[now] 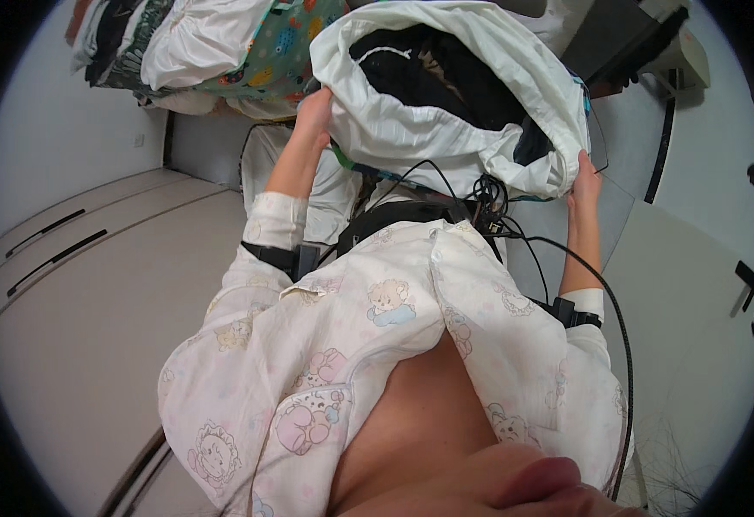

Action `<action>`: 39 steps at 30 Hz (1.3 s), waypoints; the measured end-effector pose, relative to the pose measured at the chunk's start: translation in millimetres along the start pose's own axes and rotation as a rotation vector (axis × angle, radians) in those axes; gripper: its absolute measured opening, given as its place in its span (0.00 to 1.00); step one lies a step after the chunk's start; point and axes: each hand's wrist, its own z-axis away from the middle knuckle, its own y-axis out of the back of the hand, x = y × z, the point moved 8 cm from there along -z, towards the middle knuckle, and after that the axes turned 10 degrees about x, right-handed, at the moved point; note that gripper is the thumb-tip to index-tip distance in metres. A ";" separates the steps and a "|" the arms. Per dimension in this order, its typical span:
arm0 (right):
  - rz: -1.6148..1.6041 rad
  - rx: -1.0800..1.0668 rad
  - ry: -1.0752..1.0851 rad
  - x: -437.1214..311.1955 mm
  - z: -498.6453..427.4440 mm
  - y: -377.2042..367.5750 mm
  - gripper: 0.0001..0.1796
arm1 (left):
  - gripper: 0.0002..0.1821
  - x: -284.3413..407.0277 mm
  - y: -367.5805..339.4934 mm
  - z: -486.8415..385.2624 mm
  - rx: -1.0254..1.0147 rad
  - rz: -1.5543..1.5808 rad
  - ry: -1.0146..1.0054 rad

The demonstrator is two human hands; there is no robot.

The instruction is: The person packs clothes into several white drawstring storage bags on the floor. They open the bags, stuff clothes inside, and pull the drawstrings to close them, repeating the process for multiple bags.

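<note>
In front of me is a large fabric storage basket with a white cloth liner [409,132], its mouth tilted towards me. Dark clothes [480,84] lie inside, with a white cord [383,52] on top of them. My left hand [315,119] grips the basket's left side near the rim. On the opposite side, my right hand [586,181] holds the lower right edge of the liner. The fingers of both hands are partly hidden by the cloth.
A second fabric basket with a fish print [280,48] stands at the upper left, heaped with cloth. Below it is a white cloth-lined container [328,178]. Black cables [492,194] hang at my waist. Cabinet fronts [111,284] line the left; a door [668,284] is on the right.
</note>
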 end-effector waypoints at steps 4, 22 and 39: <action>0.135 0.068 0.000 -17.6 9.8 -2.1 0.22 | 0.22 18.5 -9.8 0.1 0.005 -0.100 0.063; -0.195 0.734 0.087 27.3 141.2 61.6 0.31 | 0.25 96.0 -344.7 -88.5 -0.797 -0.770 -0.501; 0.326 0.262 -0.419 211.9 -120.5 97.8 0.14 | 0.14 -69.0 -108.1 -232.8 -0.636 -1.198 -0.592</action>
